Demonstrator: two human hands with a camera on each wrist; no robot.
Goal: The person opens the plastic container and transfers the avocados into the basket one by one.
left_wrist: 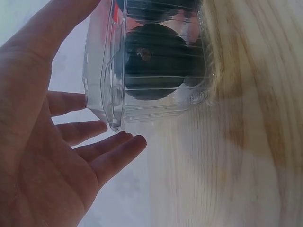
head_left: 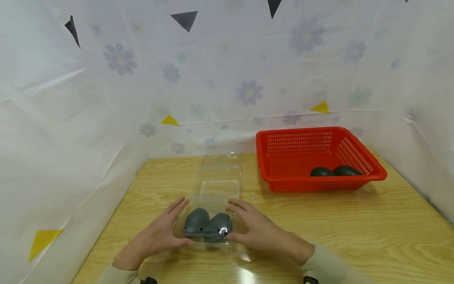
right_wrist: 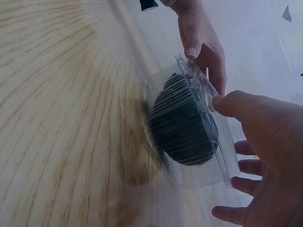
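Note:
A clear plastic clamshell box [head_left: 218, 245] lies on the table, its transparent lid [head_left: 220, 189] spread out toward the back. Inside it are dark green avocados [head_left: 197, 221], smooth and egg-shaped. My left hand [head_left: 161, 234] is at the box's left side, thumb near the front corner, with fingers extended along the rim. In the left wrist view those fingertips [left_wrist: 124, 138] touch the box's edge. On the other side, my right hand [head_left: 259, 228] has its thumb against the rim. The right wrist view shows that thumb [right_wrist: 229, 104] on the plastic edge and the other fingers spread beside it.
A red slotted basket [head_left: 291, 179] stands at the back right, with two more avocados [head_left: 345, 170] visible inside. The wood-grain table [head_left: 340, 228] meets white flowered sheeting [head_left: 213, 79] at the back and sides.

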